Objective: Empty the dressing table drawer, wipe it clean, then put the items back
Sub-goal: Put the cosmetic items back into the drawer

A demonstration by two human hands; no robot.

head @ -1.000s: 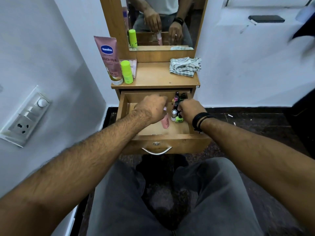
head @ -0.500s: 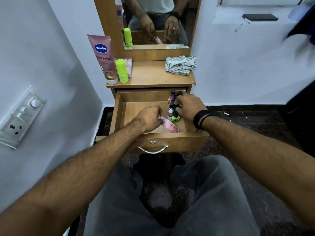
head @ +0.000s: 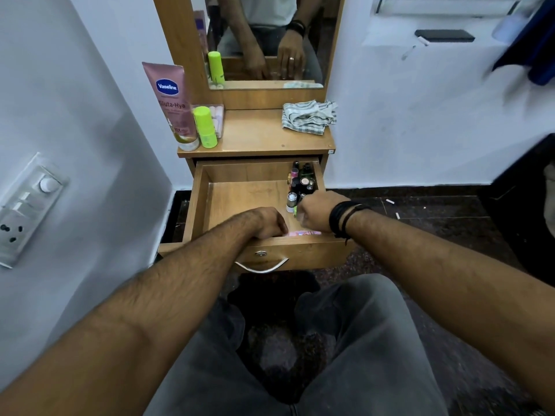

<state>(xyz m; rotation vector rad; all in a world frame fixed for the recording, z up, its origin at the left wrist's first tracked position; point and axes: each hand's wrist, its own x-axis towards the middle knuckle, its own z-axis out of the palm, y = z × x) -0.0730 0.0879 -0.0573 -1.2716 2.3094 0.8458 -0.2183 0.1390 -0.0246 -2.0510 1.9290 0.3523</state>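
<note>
A: Drawer [head: 200, 202] wide open at mid-frame, and look what's in it: a cluster of small cosmetic bottles [head: 301, 183] packed upright into the back right corner, caps up, one behind another along the right wall. The left side shows bare wood.

B: And down at the front wall, a pink tube [head: 303, 233] lying flat on the drawer floor. Its long axis runs left to right across the frame, parallel to the drawer front and tucked just behind it. Which end is the cap? Can't tell, it's blurred and half hidden.

A: Left hand [head: 267, 222] is low in the front of the drawer, knuckles up, fingers curled under right at the tube's left end. Whether it actually grips the tube is hidden by the hand itself.

B: Right hand [head: 315, 213], black bands on the wrist, is fisted at the front of the bottle cluster. There's a sliver of green bottle [head: 295, 210] showing at its fingers, so it's holding that one, right beside a silver-capped bottle [head: 291, 201].

A: Up on the tabletop [head: 255, 136], centre frame: a tall pink Vaseline tube [head: 171, 97] standing cap-down on the left, a lime-green bottle [head: 205, 126] upright just beside it, a clear case [head: 217, 115] behind those.

B: And a crumpled striped cloth [head: 309, 117] on the right of the tabletop, below the mirror [head: 270, 40].
</note>
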